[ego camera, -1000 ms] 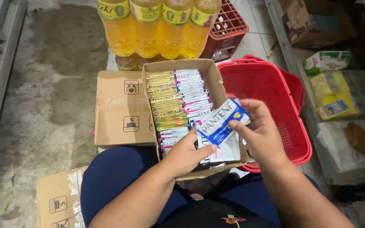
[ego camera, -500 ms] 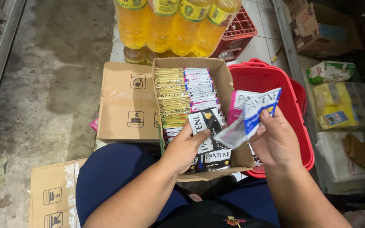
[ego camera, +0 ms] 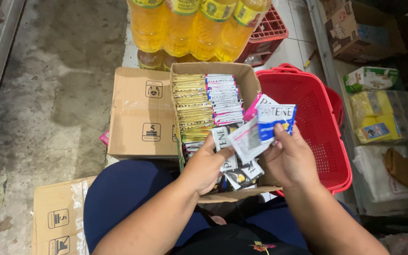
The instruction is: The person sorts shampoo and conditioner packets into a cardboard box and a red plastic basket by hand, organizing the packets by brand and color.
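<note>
Concrete floor point(ego camera: 48, 71), storeroom corner. My right hand point(ego camera: 293, 160) pinches a blue-white sachet strip point(ego camera: 265, 127), held above the open box point(ego camera: 251, 85) on my lap. My left hand point(ego camera: 206, 165) is closed on the strip's lower end, fingers over loose sachets in the box. Rows of gold and white sachets point(ego camera: 204, 99) fill the box's far half. Red basket point(ego camera: 322, 118) just right; sealed carton point(ego camera: 138, 113) left; oil bottles point(ego camera: 190, 23) beyond.

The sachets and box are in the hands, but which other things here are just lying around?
In hand:
- blue and white sachets held by the right hand
- open box of sachets, with the left hand in it

Lying about:
- red basket
- yellow bottles
- shut cardboard box
</note>
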